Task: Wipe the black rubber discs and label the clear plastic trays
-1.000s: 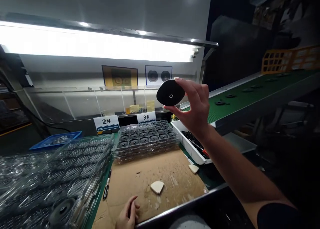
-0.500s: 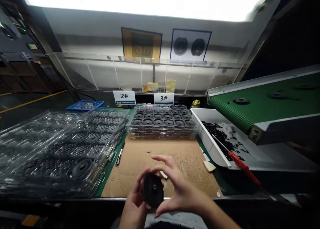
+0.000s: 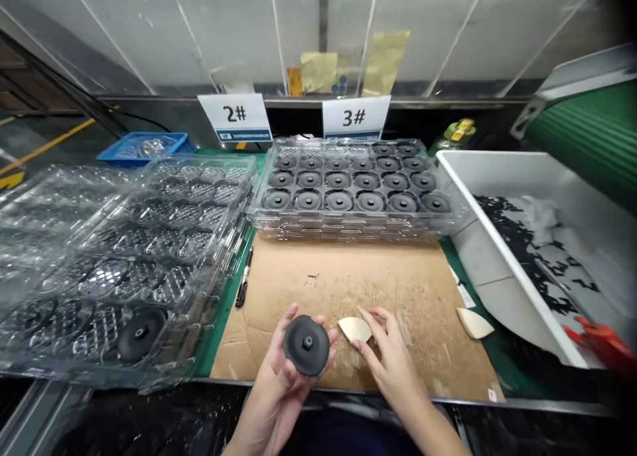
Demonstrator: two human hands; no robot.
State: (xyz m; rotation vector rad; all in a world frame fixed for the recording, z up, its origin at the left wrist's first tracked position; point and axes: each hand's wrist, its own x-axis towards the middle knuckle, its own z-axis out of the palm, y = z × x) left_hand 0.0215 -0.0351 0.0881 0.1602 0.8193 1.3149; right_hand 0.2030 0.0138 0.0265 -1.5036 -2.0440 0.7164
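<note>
Black disc [image 3: 306, 346] in grip: seen from the head, the left hand [image 3: 273, 380] clamps it above the cardboard [image 3: 318, 280]'s near edge. The right hand [image 3: 391, 350]'s thumb and forefinger bracket a cream wedge [image 3: 354, 329], apparently being picked up; whether they grip cannot be told. Lifting would call for a firm pinch. Counted: one held disc, two wedges, one pen [image 3: 244, 278].

Disc [image 3: 306, 345] blk; wedge [image 3: 353, 328] cream; cardbd [image 3: 288, 277] brn; bin [image 3: 468, 257] wht; sm. tray [image 3: 115, 156] blue; belt [image 3: 592, 131] grn, ribbed.
</note>
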